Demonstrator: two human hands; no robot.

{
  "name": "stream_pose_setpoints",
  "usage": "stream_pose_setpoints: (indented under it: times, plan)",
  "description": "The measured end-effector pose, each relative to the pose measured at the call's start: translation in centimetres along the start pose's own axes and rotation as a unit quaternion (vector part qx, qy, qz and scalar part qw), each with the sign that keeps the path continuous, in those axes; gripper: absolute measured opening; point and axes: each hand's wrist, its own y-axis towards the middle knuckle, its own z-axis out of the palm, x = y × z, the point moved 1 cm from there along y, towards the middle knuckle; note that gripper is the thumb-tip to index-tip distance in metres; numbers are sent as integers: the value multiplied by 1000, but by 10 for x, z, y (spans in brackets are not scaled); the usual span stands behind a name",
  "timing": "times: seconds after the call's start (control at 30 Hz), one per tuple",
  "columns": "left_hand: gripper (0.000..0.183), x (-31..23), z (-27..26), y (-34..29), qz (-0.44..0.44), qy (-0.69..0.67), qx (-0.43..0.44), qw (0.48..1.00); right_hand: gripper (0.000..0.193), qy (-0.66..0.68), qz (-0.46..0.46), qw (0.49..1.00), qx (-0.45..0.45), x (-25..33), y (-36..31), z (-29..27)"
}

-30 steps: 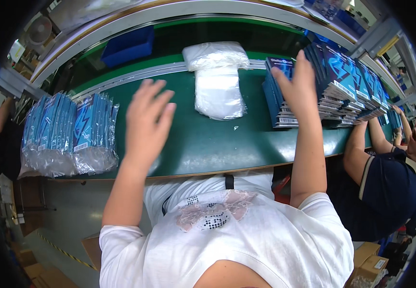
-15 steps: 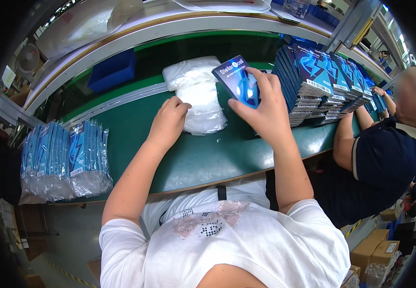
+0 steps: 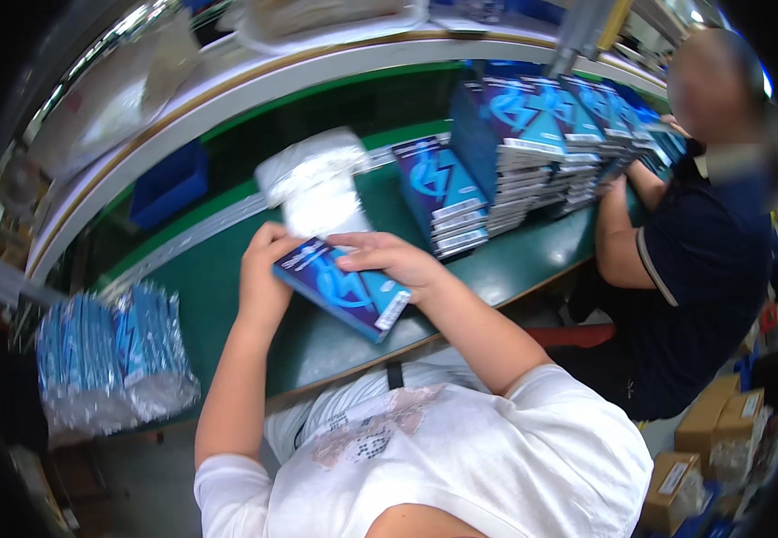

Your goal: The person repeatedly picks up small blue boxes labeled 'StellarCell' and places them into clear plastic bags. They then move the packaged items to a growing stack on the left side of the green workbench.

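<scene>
A flat blue box (image 3: 344,289) with a lightning design lies tilted between my two hands, above the green table near its front edge. My left hand (image 3: 266,276) grips its upper left end, the thumb along the edge. My right hand (image 3: 398,262) holds its upper right side, with thumb and fingers over the top face. Just beyond them is a pile of clear plastic bags (image 3: 321,202), in two overlapping bundles. To the right of my right hand stands a low stack of the same boxes (image 3: 440,184).
Taller box stacks (image 3: 523,121) rise at the back right, beside a co-worker in a dark shirt (image 3: 707,260) whose hands are near them. Bagged boxes (image 3: 115,350) stand in rows at the left. A blue bin (image 3: 169,184) sits behind, below a shelf (image 3: 317,67).
My right hand has brought the box down and toward the left. My left hand has left the plastic bags and taken hold of the box too. The whole view has shifted.
</scene>
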Motion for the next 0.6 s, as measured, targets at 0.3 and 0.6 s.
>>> stream_pose_setpoints:
  times: [0.3,0.6]
  plan:
    - [14,0,-3,-9,-299,-217,22,929,53,-112,-6,990,-89,13,-17,-7]
    - [28,-26,5,-24,-238,-267,43,933,19,-151,-221,934,-235,-7,-22,10]
